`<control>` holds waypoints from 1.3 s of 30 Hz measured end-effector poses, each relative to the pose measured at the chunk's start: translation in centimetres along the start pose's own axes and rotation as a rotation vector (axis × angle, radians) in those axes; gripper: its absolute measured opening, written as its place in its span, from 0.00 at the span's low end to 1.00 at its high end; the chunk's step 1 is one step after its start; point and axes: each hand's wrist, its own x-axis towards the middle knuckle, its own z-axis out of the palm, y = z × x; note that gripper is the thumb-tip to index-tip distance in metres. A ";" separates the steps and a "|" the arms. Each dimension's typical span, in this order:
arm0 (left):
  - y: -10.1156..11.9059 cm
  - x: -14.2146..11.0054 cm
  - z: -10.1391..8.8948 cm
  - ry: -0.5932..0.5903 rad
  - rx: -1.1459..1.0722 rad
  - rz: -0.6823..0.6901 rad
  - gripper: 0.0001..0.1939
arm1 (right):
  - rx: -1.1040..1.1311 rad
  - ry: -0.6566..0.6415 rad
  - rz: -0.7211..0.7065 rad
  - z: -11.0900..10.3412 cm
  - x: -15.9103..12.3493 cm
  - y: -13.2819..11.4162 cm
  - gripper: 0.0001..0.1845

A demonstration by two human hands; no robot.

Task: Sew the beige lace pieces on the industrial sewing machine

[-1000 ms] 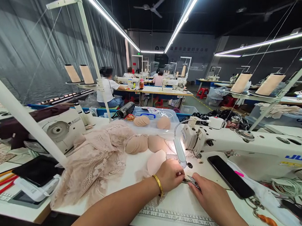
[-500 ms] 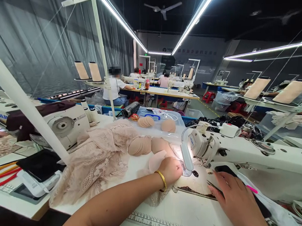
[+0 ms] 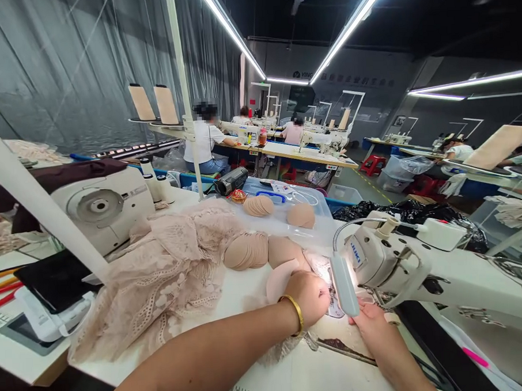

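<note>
My left hand (image 3: 309, 300), a gold bangle at its wrist, is closed beside the sewing machine's (image 3: 378, 259) needle area. Its fingertips and whatever they grip are hidden. A pale beige pad (image 3: 278, 280) pokes out behind this hand, and sheer lace fabric (image 3: 285, 349) lies under the wrist. My right hand (image 3: 372, 323) reaches in from the right to the needle area, fingers drawn together and partly covered by the lit lamp (image 3: 345, 284); what they hold cannot be made out. Round beige pads (image 3: 246, 252) lie fanned in a stack just beyond my left hand.
Heaped beige lace (image 3: 169, 268) covers the table's left. More round pads (image 3: 258, 206) sit on a clear plastic bin (image 3: 322, 216) behind. A dark phone-like slab (image 3: 435, 338) lies right of my right hand. Co-workers (image 3: 204, 140) sit at machines farther back.
My right hand has moved left and forward to the needle area; the thin dark tool seen at its fingers no longer shows there. My left hand stays by the needle. The view has shifted.
</note>
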 end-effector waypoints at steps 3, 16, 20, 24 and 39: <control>0.3 0.1 -0.2 -0.011 -0.013 -0.049 0.17 | 0.014 0.006 0.011 0.1 -0.4 0.1 0.22; 0.9 0.1 -0.5 -0.043 -0.040 -0.069 0.15 | 0.067 0.028 0.063 0.6 -1.2 0.0 0.21; 0.9 0.1 -0.6 -0.051 -0.033 -0.065 0.17 | 0.046 0.033 0.065 0.5 -1.2 0.3 0.22; 0.9 0.0 -0.7 -0.059 -0.027 -0.063 0.16 | 0.006 0.050 0.051 0.6 -0.8 1.1 0.21; 1.2 -0.1 -1.1 -0.065 -0.049 -0.099 0.16 | -0.091 0.253 0.078 1.7 1.6 4.9 0.29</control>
